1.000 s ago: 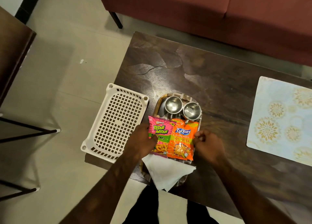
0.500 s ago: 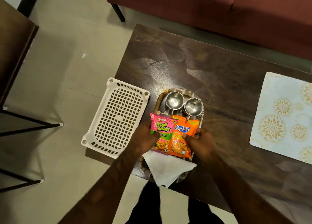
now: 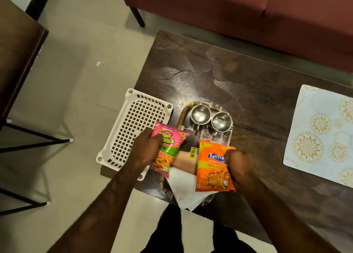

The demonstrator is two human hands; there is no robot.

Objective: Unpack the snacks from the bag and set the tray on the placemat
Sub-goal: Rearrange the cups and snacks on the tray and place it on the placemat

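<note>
Above the dark table (image 3: 248, 84), hands (image 3: 147, 151) (image 3: 240, 167) grip a pink packet (image 3: 170, 141) and orange packet (image 3: 211, 169).

Home living room: maroon sofa (image 3: 248, 14) along far edge of low dark wooden surface (image 3: 248, 84), tiled floor (image 3: 76, 81), patterned placemat (image 3: 322, 134) at right edge.

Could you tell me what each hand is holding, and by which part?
The left hand grips the pink snack packet by its left edge; the right hand grips the orange Kurkure packet by its right edge.
</note>
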